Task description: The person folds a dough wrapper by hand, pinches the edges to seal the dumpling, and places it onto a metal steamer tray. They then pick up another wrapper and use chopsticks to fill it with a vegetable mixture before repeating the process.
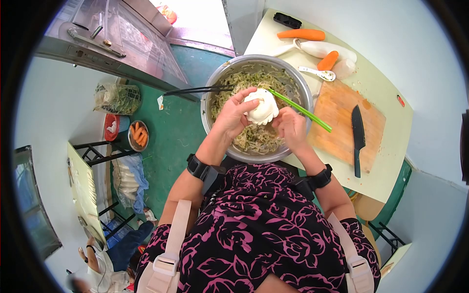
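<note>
The metal bowl (294, 78) holds shredded filling. Over its middle, the left hand (233, 116) cups a white bun (261, 108), and the right hand (291, 128) pinches the bun's side. A loose pinch could split the dough and spill filling. The green chopsticks (303, 112) across the bowl's right rim might get knocked off.
</note>
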